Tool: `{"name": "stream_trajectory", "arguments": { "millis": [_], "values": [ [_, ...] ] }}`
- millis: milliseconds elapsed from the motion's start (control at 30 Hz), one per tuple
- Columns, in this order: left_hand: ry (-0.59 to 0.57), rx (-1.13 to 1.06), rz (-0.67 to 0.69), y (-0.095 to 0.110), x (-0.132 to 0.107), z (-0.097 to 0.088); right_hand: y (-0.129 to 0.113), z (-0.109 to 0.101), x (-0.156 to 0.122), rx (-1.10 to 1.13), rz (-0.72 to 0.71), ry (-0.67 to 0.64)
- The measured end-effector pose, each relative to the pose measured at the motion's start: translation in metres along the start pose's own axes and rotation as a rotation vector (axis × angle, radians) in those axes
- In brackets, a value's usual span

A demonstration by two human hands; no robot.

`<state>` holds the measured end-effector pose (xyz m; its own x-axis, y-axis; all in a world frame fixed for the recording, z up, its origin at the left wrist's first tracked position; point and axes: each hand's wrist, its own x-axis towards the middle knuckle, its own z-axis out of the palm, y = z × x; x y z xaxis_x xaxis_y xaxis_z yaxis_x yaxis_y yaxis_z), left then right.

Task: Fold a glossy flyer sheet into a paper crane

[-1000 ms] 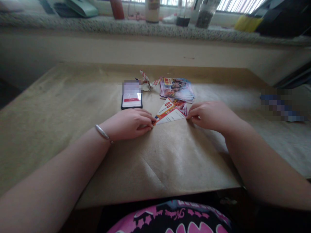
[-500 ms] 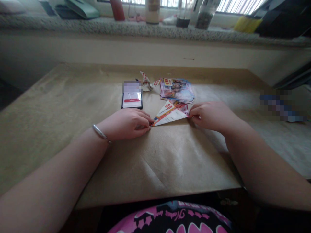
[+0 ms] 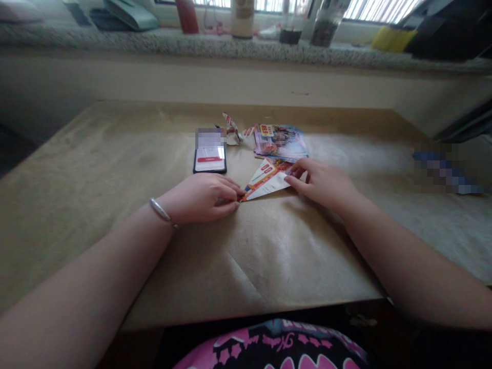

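Right hand (image 3: 321,179) has shifted inward, half open, fingers (image 3: 295,177) now resting on the folded triangular leaflet (image 3: 265,183) just below the flyer stack (image 3: 280,142); left hand (image 3: 200,199) curled, pinching its corner.

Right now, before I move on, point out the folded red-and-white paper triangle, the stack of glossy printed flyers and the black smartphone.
folded red-and-white paper triangle (image 3: 265,180): head view, on its printed face, near the middle.
stack of glossy printed flyers (image 3: 280,142): head view, on the top sheet's centre.
black smartphone (image 3: 209,163): head view, on its lit screen, lower half.

Hands (image 3: 200,199) on 2 corners folded flyer (image 3: 267,180), kraft paper (image 3: 292,256) under
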<state>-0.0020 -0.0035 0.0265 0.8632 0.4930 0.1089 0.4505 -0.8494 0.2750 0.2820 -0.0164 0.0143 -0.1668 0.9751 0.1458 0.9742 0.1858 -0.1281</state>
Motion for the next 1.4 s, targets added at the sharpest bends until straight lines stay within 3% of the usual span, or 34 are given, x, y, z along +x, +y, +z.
{"name": "stream_trajectory", "arguments": {
  "millis": [133, 433, 633, 833, 967, 1167, 1400],
  "values": [
    [-0.006, -0.025, 0.006, -0.001, 0.0, -0.001, 0.002, 0.008, 0.001, 0.039, -0.114, -0.03],
    [0.032, 0.016, -0.077, -0.005, 0.002, 0.008, 0.007, 0.015, 0.004, 0.116, -0.173, -0.028],
    [0.077, 0.073, -0.032, -0.008, 0.004, 0.017, 0.003, 0.02, 0.006, 0.182, -0.304, 0.009],
    [0.029, 0.166, -0.018, -0.008, 0.003, 0.018, 0.004, 0.026, 0.009, 0.283, -0.3, 0.051],
    [0.02, 0.241, 0.013, -0.006, 0.003, 0.017, 0.006, 0.03, 0.011, 0.443, -0.225, 0.071],
    [0.021, 0.25, 0.01, -0.007, 0.003, 0.018, 0.005, 0.024, 0.013, 0.585, -0.173, 0.121],
    [0.007, 0.2, 0.012, -0.011, 0.004, 0.019, 0.005, 0.013, 0.01, 0.483, -0.262, -0.025]
  ]
}}
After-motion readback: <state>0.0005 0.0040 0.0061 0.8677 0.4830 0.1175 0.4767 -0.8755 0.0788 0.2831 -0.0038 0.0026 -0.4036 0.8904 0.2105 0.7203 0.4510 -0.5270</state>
